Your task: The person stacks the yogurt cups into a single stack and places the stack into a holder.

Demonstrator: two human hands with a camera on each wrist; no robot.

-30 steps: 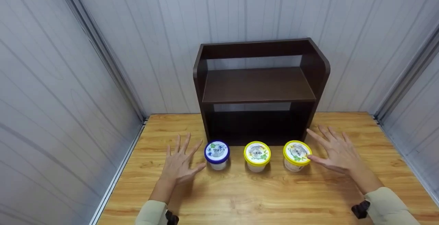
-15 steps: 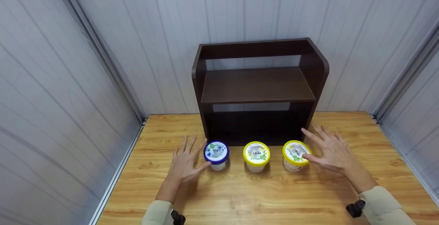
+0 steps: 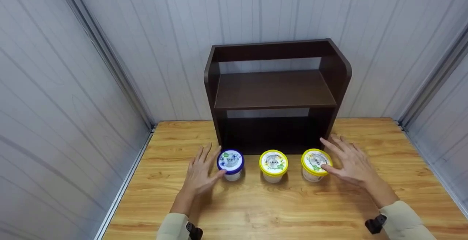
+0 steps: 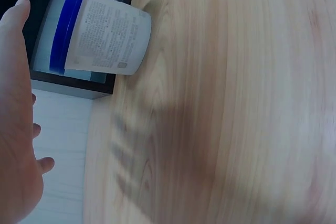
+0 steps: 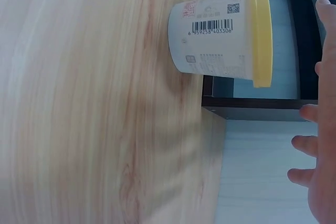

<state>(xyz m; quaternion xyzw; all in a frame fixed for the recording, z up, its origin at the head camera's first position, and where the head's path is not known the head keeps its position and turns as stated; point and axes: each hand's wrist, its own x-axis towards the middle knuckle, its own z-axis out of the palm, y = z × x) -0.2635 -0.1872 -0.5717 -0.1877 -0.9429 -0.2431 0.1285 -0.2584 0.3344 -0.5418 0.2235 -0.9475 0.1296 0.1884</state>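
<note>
Three lidded tubs stand upright in a row on the wooden table. At the left is a tub with a blue-rimmed lid; its white printed side faces the left wrist view. Beside it my left hand has its fingers spread, the thumb near the lid. A yellow-lidded tub stands in the middle, apart from both hands. At the right is another yellow-lidded tub, with a barcode on its side. My right hand hovers beside it, fingers spread and thumb over the lid's edge. Neither hand grips anything; contact is unclear.
Directly behind the tubs stands a dark brown two-tier shelf with side panels. The wood-grain table runs up to pale panelled walls at the back and both sides.
My left hand has moved right, closer to the blue-lidded tub. My right hand has moved slightly left, its thumb now further over the right tub's lid. The tubs stay where they were.
</note>
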